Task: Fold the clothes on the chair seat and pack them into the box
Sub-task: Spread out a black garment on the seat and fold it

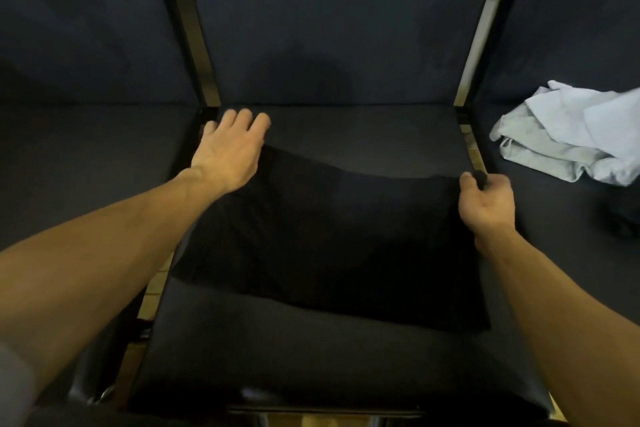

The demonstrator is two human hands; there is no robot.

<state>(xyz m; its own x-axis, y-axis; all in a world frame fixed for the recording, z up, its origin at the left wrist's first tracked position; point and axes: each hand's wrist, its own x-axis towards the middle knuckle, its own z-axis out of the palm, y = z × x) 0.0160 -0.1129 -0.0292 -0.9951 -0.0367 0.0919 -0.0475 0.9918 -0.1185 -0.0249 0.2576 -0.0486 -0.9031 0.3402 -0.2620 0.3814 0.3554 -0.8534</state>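
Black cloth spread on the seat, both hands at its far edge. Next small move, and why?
Probably draw the far edge taut and lay it flat: the black cloth garment sags between the flat left hand and the right hand pinching its corner. It looks unfolded, so smoothing likely precedes the fold.

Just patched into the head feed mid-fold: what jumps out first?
The two bare arms reaching in over the centre chair seat: the left hand lies flat at the black garment's far left corner, and the right hand pinches its far right corner. Next, the pale crumpled garment on the seat to the right stands out against all the dark upholstery. No box is in view.
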